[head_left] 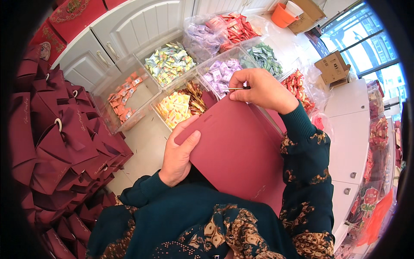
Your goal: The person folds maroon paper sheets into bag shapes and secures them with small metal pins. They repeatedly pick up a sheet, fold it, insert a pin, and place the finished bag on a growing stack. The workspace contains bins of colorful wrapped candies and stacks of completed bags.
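Note:
A maroon flat card box blank (237, 151) is tilted in front of my body, with a small slot near its upper left corner. My left hand (179, 151) grips its left edge, thumb on the face and fingers behind. At the top edge, my right hand (261, 88) is closed in a pinch. A thin metal tool (236, 88) with a dark end pokes out from between the fingers and lies along that edge. What the right fingertips hold behind the card is partly hidden.
Stacked maroon gift boxes (64, 129) with ring handles fill the left side. Ahead stand clear bins of orange packets (123, 101), yellow packets (174, 107), green-yellow packets (170, 64), purple packets (222, 71) and red packets (295, 86). An orange bucket (282, 17) and a cardboard carton (332, 68) are farther off.

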`<state>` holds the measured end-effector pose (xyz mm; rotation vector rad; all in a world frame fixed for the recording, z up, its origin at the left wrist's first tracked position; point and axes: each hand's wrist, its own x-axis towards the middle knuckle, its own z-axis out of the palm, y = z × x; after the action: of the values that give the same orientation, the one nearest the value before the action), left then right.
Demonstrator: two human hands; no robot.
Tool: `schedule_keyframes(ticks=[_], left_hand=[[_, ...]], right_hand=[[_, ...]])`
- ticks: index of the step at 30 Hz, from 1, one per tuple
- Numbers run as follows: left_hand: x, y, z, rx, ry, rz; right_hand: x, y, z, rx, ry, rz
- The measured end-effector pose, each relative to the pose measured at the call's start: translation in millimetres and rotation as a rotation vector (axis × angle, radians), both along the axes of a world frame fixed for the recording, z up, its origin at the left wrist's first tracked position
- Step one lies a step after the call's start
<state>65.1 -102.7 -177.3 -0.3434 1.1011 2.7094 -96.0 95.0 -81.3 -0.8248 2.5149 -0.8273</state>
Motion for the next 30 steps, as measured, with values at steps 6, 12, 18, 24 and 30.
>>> schedule_keyframes(ticks=[6, 12, 18, 24, 30], left_hand=[[0.0, -5.3, -2.6, -0.002, -0.003, 0.001], [-1.6, -19.5, -6.1, -0.348, 0.149, -0.048], [-17.6, -39.8, -2.4, -0.809, 0.408, -0.063], [-40.1, -46.9, 15.4, -0.908, 0.557, -0.129], [-57.0, -49.9, 37.5, -1.116, 0.732, -0.243]], right_hand=[[9.6, -5.1, 10.7, 0.043, 0.22, 0.063], [16.0, -9.3, 19.2, 0.04, 0.268, 0.065], [17.9, -11.3, 22.2, 0.069, 0.238, 0.047], [25.0, -11.8, 30.2, -0.139, 0.028, -0.034], [29.0, -9.7, 35.0, -0.337, -0.161, -0.071]])
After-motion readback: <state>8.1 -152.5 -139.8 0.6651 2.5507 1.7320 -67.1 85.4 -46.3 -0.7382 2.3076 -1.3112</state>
